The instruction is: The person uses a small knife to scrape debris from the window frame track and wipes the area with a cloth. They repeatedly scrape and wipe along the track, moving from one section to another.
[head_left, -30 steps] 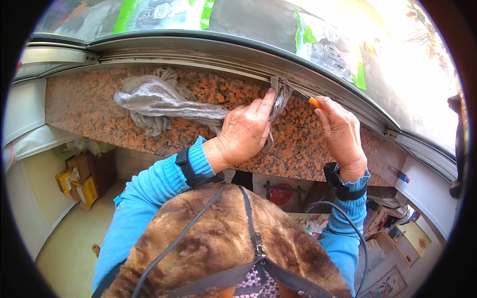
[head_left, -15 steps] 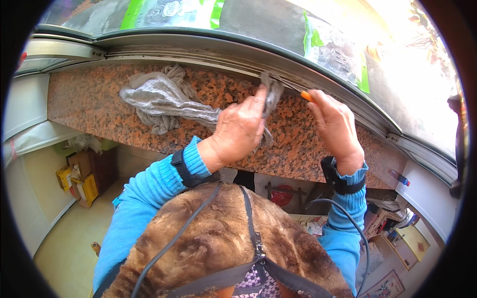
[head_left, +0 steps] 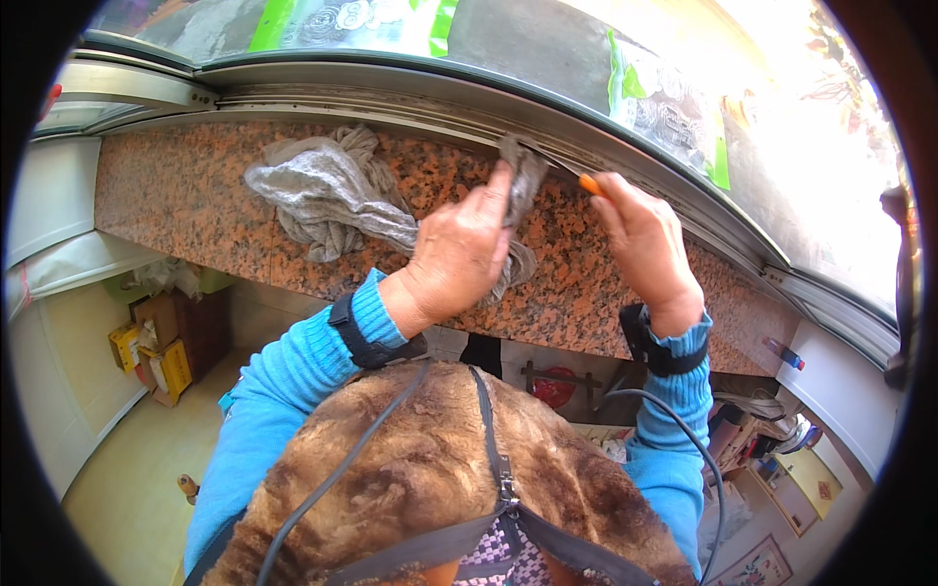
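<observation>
A grey rag (head_left: 322,190) lies bunched on the speckled red-brown granite sill (head_left: 186,190), one end stretching right. My left hand (head_left: 454,252) is closed on that end, pressing a fold of it up against the metal window track (head_left: 410,119). Pinched in my right hand (head_left: 653,239) is a screwdriver (head_left: 590,185) with an orange handle. Its thin metal shaft slants up and left along the track, and its tip meets the rag's fold, which hides the end.
Beyond the track stands the window glass, with green-edged clear packaging (head_left: 357,24) behind it. A small bottle (head_left: 785,353) lies at the sill's right end. Below left are yellow boxes (head_left: 171,373). A cable (head_left: 684,425) hangs by my right forearm.
Both hands have shifted slightly left along the track, carrying the screwdriver and the rag's folded end with them. My grips look the same.
</observation>
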The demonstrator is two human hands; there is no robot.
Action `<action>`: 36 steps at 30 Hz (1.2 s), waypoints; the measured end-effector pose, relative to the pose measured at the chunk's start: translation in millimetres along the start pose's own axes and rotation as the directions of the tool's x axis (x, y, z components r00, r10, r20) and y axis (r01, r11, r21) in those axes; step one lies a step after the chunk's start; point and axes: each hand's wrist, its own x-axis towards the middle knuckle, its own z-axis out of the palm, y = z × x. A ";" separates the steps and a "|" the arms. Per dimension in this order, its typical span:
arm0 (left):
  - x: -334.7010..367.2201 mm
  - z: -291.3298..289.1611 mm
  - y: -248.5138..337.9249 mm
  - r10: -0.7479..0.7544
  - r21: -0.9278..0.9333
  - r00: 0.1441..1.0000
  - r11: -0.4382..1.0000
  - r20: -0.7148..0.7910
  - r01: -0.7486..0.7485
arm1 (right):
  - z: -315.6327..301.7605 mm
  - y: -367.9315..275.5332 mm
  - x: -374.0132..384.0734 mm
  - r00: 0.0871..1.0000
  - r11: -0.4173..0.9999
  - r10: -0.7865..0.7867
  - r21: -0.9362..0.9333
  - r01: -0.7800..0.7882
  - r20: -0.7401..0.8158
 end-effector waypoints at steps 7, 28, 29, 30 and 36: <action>11.7 28.0 17.9 0.102 -0.080 0.993 0.992 0.061 -0.097 | -32.0 9.0 -32.7 0.950 0.948 0.313 -0.053 -0.312 -0.005; -9.3 -15.6 -13.1 -0.034 0.027 0.999 0.999 -0.029 0.035 | 14.0 -18.1 9.5 0.997 0.964 -0.061 -0.263 0.048 -0.042; -8.2 -13.4 -11.4 -0.049 0.019 0.999 0.999 0.010 0.048 | 9.5 -18.0 4.4 0.999 0.962 -0.033 -0.271 0.024 -0.029; -8.6 -10.4 -8.5 -0.048 0.036 0.997 0.998 0.055 0.046 | 5.0 -18.1 -2.2 0.999 0.958 0.029 -0.283 -0.039 -0.040; -12.2 -11.9 -21.0 0.035 0.113 0.999 0.993 -0.041 -0.030 | 15.6 -30.4 13.2 0.999 0.975 -0.030 -0.219 0.022 -0.034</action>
